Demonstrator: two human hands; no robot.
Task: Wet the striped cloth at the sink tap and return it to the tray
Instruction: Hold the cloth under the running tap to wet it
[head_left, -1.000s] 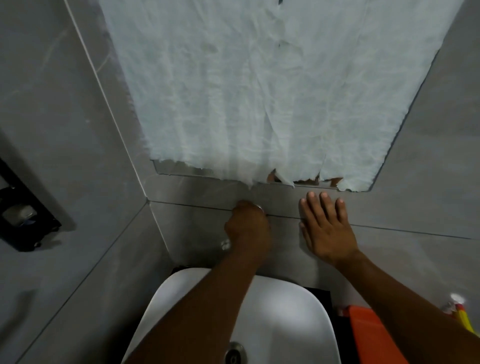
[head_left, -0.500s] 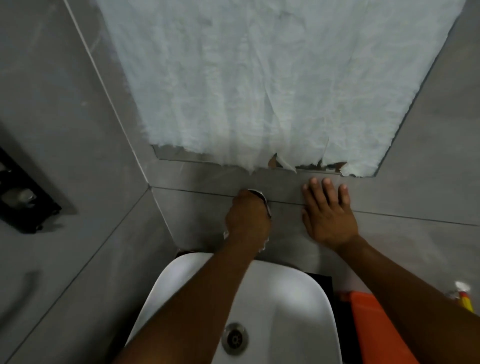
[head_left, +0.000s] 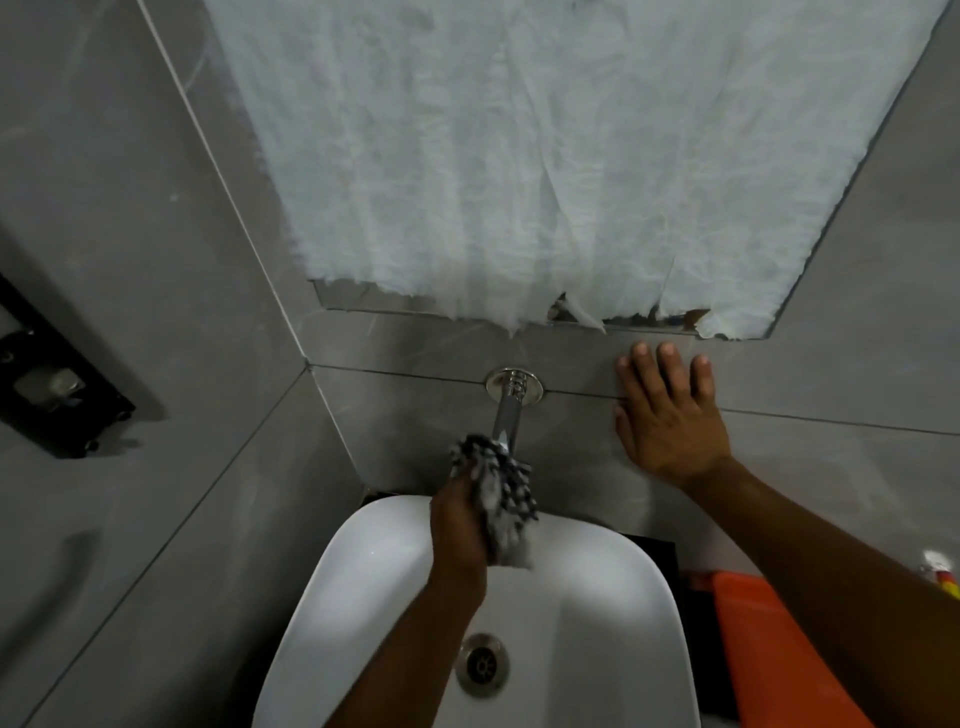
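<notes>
The left hand (head_left: 460, 525) is clenched around the bunched striped cloth (head_left: 501, 491), holding it under the tap (head_left: 508, 415) spout at the back rim of the sink (head_left: 332, 571). The right hand (head_left: 667, 415) lies flat and spread on the wall, holding nothing. Soft and limp, the cloth will likely turn heavier and drippy once soaked; a full-fist grip round the wad seems best

Head camera looks steeply down, close over the sink (head_left: 613, 566), apparently facing the wall (head_left: 810, 457).
</notes>
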